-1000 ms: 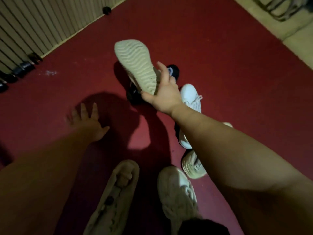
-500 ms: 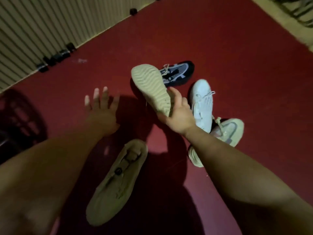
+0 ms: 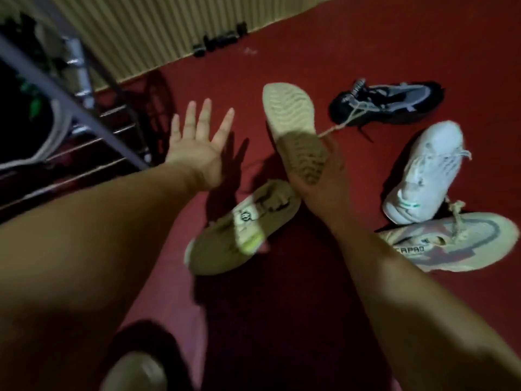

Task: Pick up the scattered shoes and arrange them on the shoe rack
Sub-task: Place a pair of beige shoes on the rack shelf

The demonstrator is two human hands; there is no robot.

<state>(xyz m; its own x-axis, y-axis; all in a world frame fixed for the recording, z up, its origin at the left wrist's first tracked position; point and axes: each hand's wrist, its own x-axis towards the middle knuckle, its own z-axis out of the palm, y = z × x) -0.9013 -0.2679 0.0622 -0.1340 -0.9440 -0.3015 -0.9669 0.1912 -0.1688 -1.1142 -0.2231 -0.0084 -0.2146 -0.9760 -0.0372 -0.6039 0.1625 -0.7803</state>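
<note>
Beige shoe (image 3: 290,122) is mid-frame, off the floor, held with its sole facing the camera. Sole is pale, wavy ridged tread, upper end lit, lower end in shadow. A lace (image 3: 338,128) trails off its right side toward the black-and-grey shoe (image 3: 394,100) at upper right.

Right hand (image 3: 318,190) grips the shoe's lower end, fingers wrapped round it; hand is in shadow, so exact finger placement is not readable. Left hand (image 3: 197,148) is empty, palm toward the camera, fingers spread, in the air left of the held shoe and apart from it.

Matching beige shoe (image 3: 239,230) lies on the red floor (image 3: 310,38) just below the hands, on its side, round logo and a yellow-green patch showing. White shoe (image 3: 423,170) sits at right. Its heel touches or overlaps a beige-and-pink shoe (image 3: 465,244) with dark lettering, blurred; forearm covers that shoe's left end.

Shoe rack (image 3: 56,91) is upper left: grey metal frame and thin rails, cut off by the frame edge. Something dark with a white edge sits on it, can't tell what. Ribbed wall (image 3: 141,32) runs along the top; small dark objects (image 3: 220,42) at its base, too small to identify. Pale blurred shape (image 3: 132,371) at bottom edge, unidentifiable.
</note>
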